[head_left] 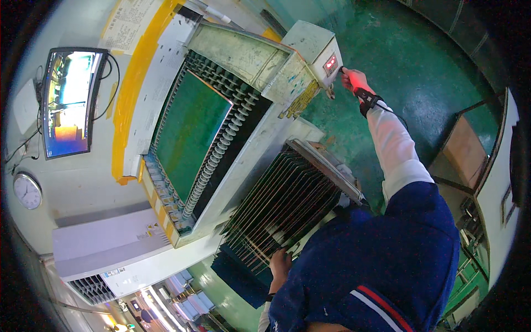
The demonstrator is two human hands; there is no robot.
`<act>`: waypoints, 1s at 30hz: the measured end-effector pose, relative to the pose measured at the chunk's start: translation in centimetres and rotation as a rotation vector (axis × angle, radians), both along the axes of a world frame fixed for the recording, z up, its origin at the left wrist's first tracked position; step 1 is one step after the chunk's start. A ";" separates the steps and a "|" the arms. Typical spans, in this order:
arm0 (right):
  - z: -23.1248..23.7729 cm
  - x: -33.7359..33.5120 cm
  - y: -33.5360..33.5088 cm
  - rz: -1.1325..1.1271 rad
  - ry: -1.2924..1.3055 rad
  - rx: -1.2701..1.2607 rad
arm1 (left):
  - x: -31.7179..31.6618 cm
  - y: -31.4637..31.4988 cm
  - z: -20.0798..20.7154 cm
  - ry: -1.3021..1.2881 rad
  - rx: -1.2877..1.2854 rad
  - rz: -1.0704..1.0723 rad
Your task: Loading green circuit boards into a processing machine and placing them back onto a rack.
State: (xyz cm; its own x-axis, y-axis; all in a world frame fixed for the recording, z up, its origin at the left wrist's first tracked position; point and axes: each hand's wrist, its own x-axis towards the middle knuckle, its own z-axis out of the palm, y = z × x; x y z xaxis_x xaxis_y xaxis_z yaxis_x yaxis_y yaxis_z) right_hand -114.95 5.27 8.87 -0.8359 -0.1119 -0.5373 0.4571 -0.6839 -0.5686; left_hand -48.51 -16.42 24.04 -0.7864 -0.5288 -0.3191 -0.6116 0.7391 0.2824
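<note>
I judge this a machine-setting step: my right hand [355, 81] pinches narrowly on the far control box's [311, 42] dark knob [341, 70]. My left hand [280, 265] touches the near rack [327, 172], grip unclear. The green panel [191, 130] lies left, on rollers [222, 131]; next calls for fine turning.

Pale control box [316, 48], red display [330, 64] lit, rack [326, 171] of thin parallel panels [279, 202]

Wide fisheye view from the wearer's head, facing down.
Nearest is the navy-blue cloth shirt [370, 265], lower right of the frame; the pale metal roller machine [238, 52] lies farther off, upper left of centre.
</note>
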 end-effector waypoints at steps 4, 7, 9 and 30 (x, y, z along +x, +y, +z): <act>-1.5 -0.3 0.8 0.111 0.075 0.087 | -0.1 -0.4 -0.6 -0.087 0.035 0.028; -1.0 0.0 0.3 0.123 0.065 0.147 | -1.3 0.2 0.1 -0.155 0.025 0.038; -1.5 -0.3 0.7 0.133 0.087 0.127 | -1.8 0.3 0.4 -0.159 0.086 0.126; -1.8 -0.3 0.6 0.108 0.103 0.097 | -2.0 0.6 -1.3 -0.155 0.167 0.174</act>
